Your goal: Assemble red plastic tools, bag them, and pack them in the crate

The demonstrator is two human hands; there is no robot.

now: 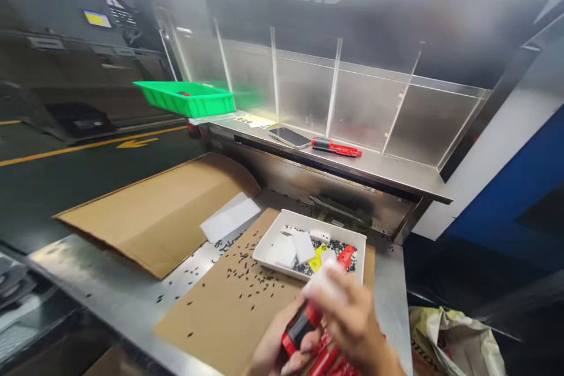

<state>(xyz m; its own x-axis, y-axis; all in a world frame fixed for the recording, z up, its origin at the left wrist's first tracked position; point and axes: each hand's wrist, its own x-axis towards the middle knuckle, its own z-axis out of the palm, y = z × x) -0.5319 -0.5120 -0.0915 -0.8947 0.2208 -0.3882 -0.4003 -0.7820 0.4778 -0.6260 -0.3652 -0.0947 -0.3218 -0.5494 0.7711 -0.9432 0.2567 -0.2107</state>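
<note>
over steel bench (392,305) | l hand (268,352) gripping red/blk plastic part (299,328) | r hand (350,320) pinching white pad (325,282)

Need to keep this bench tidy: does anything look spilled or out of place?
Yes: small black pellets lie scattered over the cardboard sheet and steel bench, outside the white tray that holds more of them, so they look spilled.

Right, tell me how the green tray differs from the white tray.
The green plastic tray is bright green, while the white tray is white. The green tray is up at the end of the steel shelf; the white tray sits lower, on a cardboard sheet. The white tray holds small black pieces and white pads, while the green tray shows only a small red item. Both are shallow, open, rectangular trays.
</note>
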